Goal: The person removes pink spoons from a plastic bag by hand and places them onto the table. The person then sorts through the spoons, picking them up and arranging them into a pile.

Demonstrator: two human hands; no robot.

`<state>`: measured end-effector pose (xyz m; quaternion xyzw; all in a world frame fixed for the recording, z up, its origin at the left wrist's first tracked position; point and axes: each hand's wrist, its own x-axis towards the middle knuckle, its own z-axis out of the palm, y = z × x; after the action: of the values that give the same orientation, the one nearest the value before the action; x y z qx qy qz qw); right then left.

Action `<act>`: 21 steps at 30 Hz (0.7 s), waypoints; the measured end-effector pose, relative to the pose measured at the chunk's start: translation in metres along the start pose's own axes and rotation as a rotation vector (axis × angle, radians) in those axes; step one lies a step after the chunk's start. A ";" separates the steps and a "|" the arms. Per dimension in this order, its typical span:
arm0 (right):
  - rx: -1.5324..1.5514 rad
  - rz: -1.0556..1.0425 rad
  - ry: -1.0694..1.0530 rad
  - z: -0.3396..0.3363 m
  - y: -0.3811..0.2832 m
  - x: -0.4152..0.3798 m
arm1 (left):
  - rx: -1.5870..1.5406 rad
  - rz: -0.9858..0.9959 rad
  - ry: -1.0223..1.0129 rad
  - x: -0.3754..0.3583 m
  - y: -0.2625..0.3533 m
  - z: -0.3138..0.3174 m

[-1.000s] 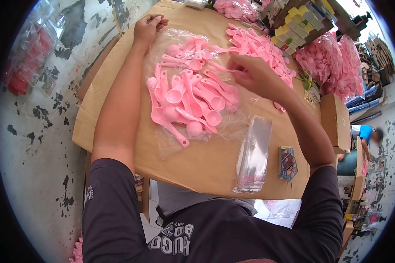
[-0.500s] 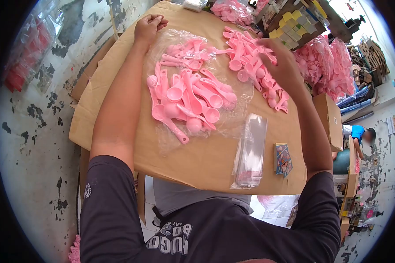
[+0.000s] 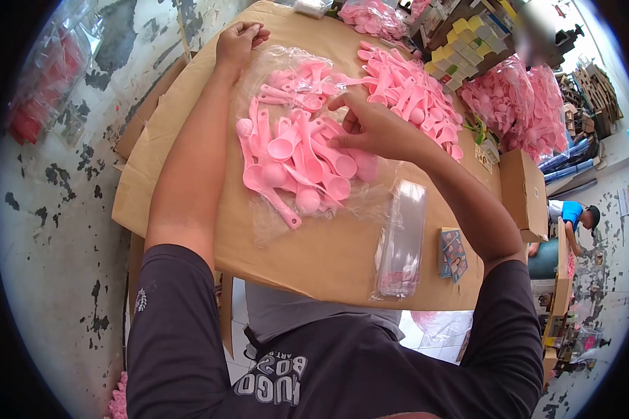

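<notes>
My left hand [image 3: 240,43] rests at the table's far left edge, fingers curled in and nothing visible in them. Just beside it lies a clear plastic bag [image 3: 379,204], spread flat under a heap of pink plastic measuring spoons [image 3: 284,146]. Over the right side of this heap hangs my right hand [image 3: 374,128], thumb and index finger apart, with no spoon visible between them. Its other fingers are bent and partly hidden. A second pile of pink spoons [image 3: 405,84] lies beyond my right hand, directly on the brown paper.
Brown paper covers the table [image 3: 293,262]. Near its front edge lie a stack of clear plastic sleeves [image 3: 402,241] and small printed cards [image 3: 453,253]. Bags of pink spoons [image 3: 514,105] and a cardboard box [image 3: 523,195] stand at the right. Another person [image 3: 573,216] bends over farther off.
My right hand has moved left and nearer, from the far spoon pile to over the heap on the bag. More of the far pile now shows. My left hand has barely moved.
</notes>
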<state>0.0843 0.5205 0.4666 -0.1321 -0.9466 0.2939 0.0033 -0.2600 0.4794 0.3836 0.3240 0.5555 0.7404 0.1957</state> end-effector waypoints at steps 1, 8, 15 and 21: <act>0.067 0.052 -0.043 -0.001 0.000 -0.002 | 0.000 -0.002 0.001 0.000 -0.001 -0.001; 0.073 0.118 -0.189 -0.019 0.011 -0.008 | -0.008 0.017 -0.002 0.001 -0.001 0.000; 0.673 0.108 -0.023 -0.033 0.015 -0.027 | 0.001 0.013 -0.003 0.002 -0.002 0.000; 0.839 0.060 0.232 -0.049 0.027 -0.037 | -0.031 0.019 0.012 0.008 -0.009 -0.001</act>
<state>0.1307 0.5597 0.4943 -0.1788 -0.7344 0.6362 0.1545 -0.2669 0.4868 0.3768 0.3217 0.5420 0.7527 0.1900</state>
